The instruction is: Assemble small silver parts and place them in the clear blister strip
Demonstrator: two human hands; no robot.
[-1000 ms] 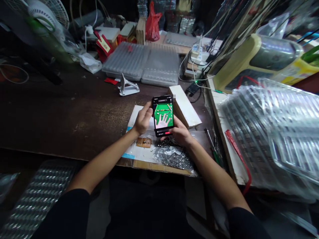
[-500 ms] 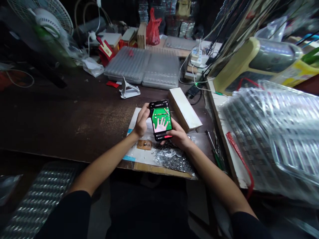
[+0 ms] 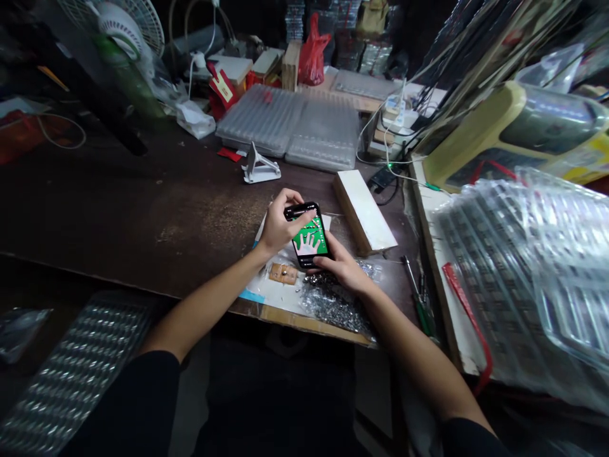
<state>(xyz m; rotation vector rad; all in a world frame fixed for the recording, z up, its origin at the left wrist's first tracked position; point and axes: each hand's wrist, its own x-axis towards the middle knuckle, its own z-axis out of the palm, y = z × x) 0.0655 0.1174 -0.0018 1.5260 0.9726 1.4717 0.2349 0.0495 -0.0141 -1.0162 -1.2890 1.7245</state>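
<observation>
A black smartphone (image 3: 304, 261) is held upright over the near edge of the table, its screen showing a green billiard table and a spread hand. My right hand (image 3: 343, 263) grips its lower right side, thumb over the bottom of the screen. At the upper left, my left hand (image 3: 278, 223) has its fingers curled at the phone's top edge and its thumb lying across the screen. Below the phone are a small brown wooden block (image 3: 283, 273) and a clear plastic bag of small metal parts (image 3: 333, 310), on a white board.
A long white-topped block (image 3: 365, 212) lies right of the phone. A white phone stand (image 3: 259, 166) and clear plastic trays (image 3: 323, 133) are farther back. A green-handled screwdriver (image 3: 422, 311) lies at the right, beside stacked clear trays (image 3: 504, 254).
My left thumb has moved from the phone's left side to across its screen, and the left fingers have risen to its top edge. The view has shifted slightly.
</observation>
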